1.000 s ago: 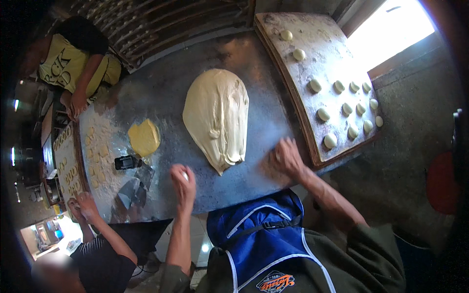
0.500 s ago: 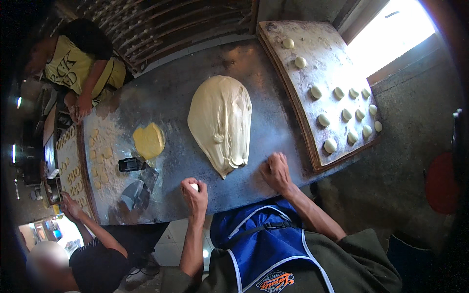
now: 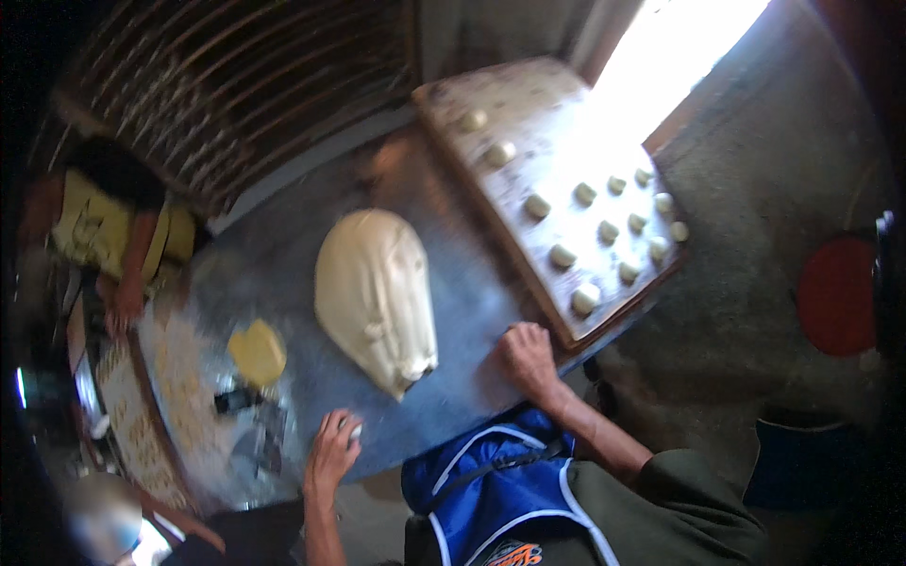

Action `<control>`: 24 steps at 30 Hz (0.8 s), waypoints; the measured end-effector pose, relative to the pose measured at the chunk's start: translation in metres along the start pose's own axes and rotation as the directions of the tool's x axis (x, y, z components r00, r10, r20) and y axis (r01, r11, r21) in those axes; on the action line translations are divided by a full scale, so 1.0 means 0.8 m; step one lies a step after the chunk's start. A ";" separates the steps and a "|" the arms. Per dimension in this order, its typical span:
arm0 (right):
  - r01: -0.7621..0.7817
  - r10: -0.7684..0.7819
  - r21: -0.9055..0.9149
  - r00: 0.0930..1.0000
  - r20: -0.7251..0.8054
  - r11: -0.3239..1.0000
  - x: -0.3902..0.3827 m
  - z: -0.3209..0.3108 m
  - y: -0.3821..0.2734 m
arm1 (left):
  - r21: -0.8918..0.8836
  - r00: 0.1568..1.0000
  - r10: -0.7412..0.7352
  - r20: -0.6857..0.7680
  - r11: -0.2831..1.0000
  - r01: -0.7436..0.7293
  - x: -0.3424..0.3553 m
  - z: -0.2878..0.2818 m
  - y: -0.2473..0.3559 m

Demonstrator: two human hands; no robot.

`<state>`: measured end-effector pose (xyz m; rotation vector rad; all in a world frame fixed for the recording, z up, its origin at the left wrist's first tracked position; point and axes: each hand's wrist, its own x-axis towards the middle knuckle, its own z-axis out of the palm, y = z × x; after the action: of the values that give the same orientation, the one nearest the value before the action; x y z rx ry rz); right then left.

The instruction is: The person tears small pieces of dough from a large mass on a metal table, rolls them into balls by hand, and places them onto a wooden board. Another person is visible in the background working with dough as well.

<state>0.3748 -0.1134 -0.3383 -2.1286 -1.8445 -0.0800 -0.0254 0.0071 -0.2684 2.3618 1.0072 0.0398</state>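
A large, smooth mass of pale dough (image 3: 370, 283) lies in the middle of the metal table (image 3: 481, 283), its narrow end toward me. My left hand (image 3: 330, 455), near the table's front edge, curls around a small white dough ball (image 3: 356, 431) that peeks out beside the thumb. On the other side of the dough, my right hand (image 3: 530, 358) rests closed on the tabletop, close to the corner of the board. Its curled fingers hide whatever may be under them. Neither hand touches the large dough.
At the right, a floured board (image 3: 514, 94) carries several round dough balls (image 3: 563, 255). Left of the dough are a yellow lump (image 3: 257, 353), a small black object (image 3: 236, 401) and crumpled plastic (image 3: 260, 448). Two co-workers stand at the left, near a tray of small pieces (image 3: 132, 401).
The view has shifted and tilted, so the table sits lower and turned in the picture. Both my hands stay near the front edge; the left still holds the small dough ball.
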 end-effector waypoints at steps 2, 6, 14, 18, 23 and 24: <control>-0.047 0.028 0.154 0.992 0.124 0.987 0.011 -0.055 -0.022 | 0.033 0.999 -0.011 0.030 0.999 0.010 -0.002 0.000 -0.003; 0.068 -0.150 0.323 0.960 0.235 0.944 -0.016 -0.053 0.016 | -0.013 0.982 0.171 0.080 0.985 -0.171 0.047 -0.036 0.035; 0.040 0.026 0.619 0.995 -0.097 0.785 0.170 -0.184 0.131 | -0.045 0.601 0.581 -0.548 0.697 -0.715 0.476 -0.111 0.270; 0.188 0.214 0.497 0.735 -0.643 0.847 0.300 -0.249 0.213 | -0.228 0.740 0.470 -0.481 0.748 -0.623 0.707 -0.072 0.318; 0.029 0.332 0.527 0.747 -0.576 0.849 0.363 -0.153 0.282 | -0.018 0.906 0.315 -0.283 0.943 -0.333 0.817 -0.024 0.291; -0.200 0.321 0.319 0.863 -0.390 0.926 0.350 -0.130 0.300 | 0.097 0.883 0.371 -0.289 0.929 -0.358 0.799 -0.028 0.321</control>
<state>0.6713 0.0980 -0.2188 -1.9515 -1.2214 -0.2129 0.5957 0.3049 -0.2376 2.6045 0.6803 0.5462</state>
